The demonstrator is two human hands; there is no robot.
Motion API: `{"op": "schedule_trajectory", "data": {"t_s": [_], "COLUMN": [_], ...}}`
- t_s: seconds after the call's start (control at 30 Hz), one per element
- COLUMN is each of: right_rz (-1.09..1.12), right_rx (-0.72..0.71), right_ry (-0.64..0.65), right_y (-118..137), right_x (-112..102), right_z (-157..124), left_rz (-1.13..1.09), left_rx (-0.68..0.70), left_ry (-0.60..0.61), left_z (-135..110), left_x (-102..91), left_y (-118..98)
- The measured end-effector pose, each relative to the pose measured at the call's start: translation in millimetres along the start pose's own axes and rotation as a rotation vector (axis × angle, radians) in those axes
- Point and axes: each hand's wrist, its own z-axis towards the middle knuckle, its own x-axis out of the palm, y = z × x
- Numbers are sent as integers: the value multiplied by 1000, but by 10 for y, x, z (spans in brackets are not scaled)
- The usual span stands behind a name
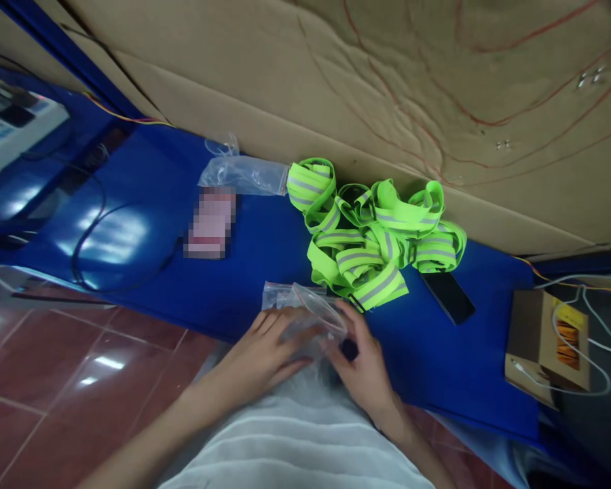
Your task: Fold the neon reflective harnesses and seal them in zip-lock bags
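Observation:
My left hand (265, 353) lies with fingers spread flat on a clear plastic zip bag (305, 312) at the near edge of the blue table (438, 367). My right hand (361, 360) pinches the same bag at its right side, fingers curled on the plastic. Just beyond my hands lies a tangled heap of neon green bands with grey reflective stripes (371, 234). What is inside the bag I cannot make out.
A second clear bag (244, 173) lies at the back by the cardboard wall (336, 88). A blurred pink card (211, 221), a black phone (448, 297), a brown box with white cable (547, 343) and dark cables (89, 238) share the table. Red tiles (56, 367) below.

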Motion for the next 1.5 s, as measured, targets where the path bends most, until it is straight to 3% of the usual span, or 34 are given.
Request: {"op": "schedule_trajectory", "data": {"t_s": [0.07, 0.13, 0.23, 0.37, 0.47, 0.53, 0.6, 0.67, 0.73, 0.8, 0.87, 0.97, 1.13, 1.23, 1.33, 1.4, 1.5], "right_rz": [-120, -204, -401, -764, -814, -804, -786, -766, -753, -742, -729, -694, -646, -676, -690, -637, -390], "right_rx": [-186, -437, -641, -491, -394, -344, -316, -310, -351, -438, -542, -666, -651, -609, -579, -618, -705], "right_ry": [-252, -275, 124, 405, 473, 491, 502, 511, 506, 497, 479, 382, 297, 329, 365, 315, 156], "right_y": [85, 205, 310, 90, -175, -292, -347, -355, -329, -285, -237, -192, -189, -180, -188, -215, -260], "right_x": [-114, -179, -21, 438, 579, 562, 524, 499, 482, 450, 395, 305, 276, 315, 347, 352, 331], "right_z": [-59, -76, 29, 189, 179, 150, 133, 132, 134, 129, 113, 83, 81, 136, 207, 221, 149], "left_rz": [80, 148, 175, 117, -79, -266, -366, -243, 68, 407, 560, 592, 683, 725, 615, 412, 187], "left_rx": [-72, -94, -107, -137, -174, -136, -122, -147, -181, -260, -330, -337, -368, -339, -237, -192, -19], "left_ry": [-36, -66, -54, 7, 23, 75, 27, -137, -332, -431, -363, -298, -402, -531, -675, -580, -338], "left_z": [-80, -164, -263, -299, -260, -212, -132, 17, 251, 544, 825, 1094, 1114, 957, 659, 427, 175], "left_x": [237, 438, 656, 707, 465, 207, -65, -317, -548, -763, -949, -1121, -1165, -1229, -1280, -1218, -934], "left_y": [122, 210, 268, 281, 328, 416, 559, 742, 931, 1093, 1220, 1396, 1642, 1491, 999, 593, 92]}}
